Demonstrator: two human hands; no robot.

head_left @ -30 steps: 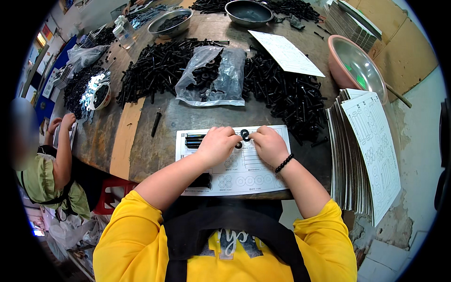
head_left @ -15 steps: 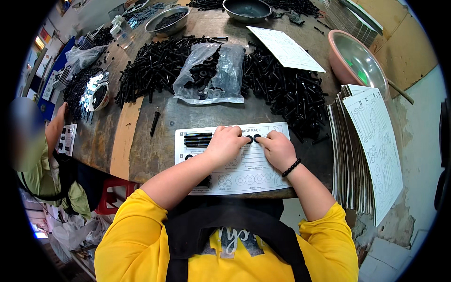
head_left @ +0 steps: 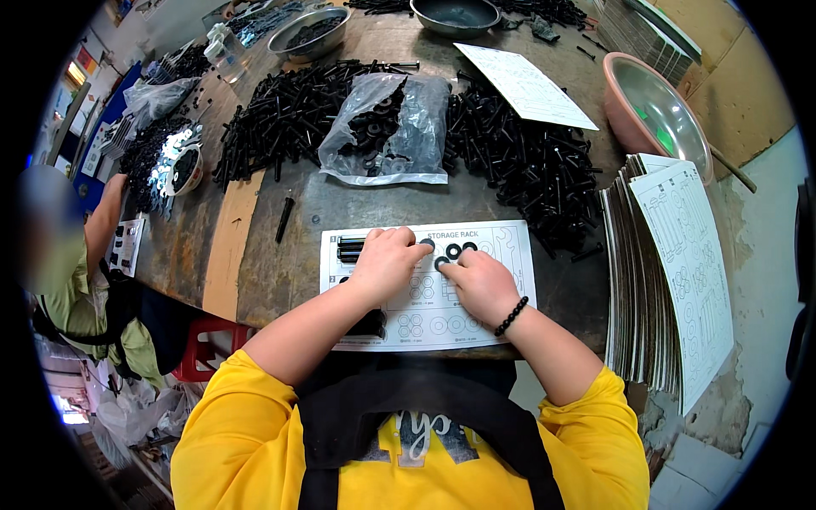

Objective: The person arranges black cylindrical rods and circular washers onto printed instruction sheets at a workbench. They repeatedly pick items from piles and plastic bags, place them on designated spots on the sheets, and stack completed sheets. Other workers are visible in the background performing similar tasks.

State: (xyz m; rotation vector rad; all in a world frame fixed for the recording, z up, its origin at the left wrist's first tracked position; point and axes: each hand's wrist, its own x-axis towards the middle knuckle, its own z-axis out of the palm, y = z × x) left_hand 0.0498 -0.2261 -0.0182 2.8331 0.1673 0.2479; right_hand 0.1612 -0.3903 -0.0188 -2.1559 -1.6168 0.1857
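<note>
A white printed card (head_left: 510, 327) with outline drawings of hardware lies flat on the table before me. My left hand (head_left: 387, 265) rests on it with curled fingers, its fingertips at a small black washer (head_left: 427, 245). My right hand (head_left: 486, 291), a black bead bracelet on its wrist, is closed as well, with its fingertips at another black washer (head_left: 441, 263). Two more black washers (head_left: 461, 250) lie side by side on the card just beyond. Black bolts (head_left: 349, 249) sit in a row at the card's upper left, partly hidden by my left hand.
Black bolts (head_left: 276, 115) and more bolts (head_left: 531, 174) are heaped around a torn plastic bag (head_left: 384, 140) of washers. One bolt (head_left: 284, 218) lies apart. A stack of cards (head_left: 633, 280) stands at right, below a pink-rimmed basin (head_left: 616, 106). Another person's arm (head_left: 104, 221) is at left.
Both hands have shifted slightly left on the card. My right fingertips have moved off the pair of washers, down and left to another washer. The whole view has shifted a little.
</note>
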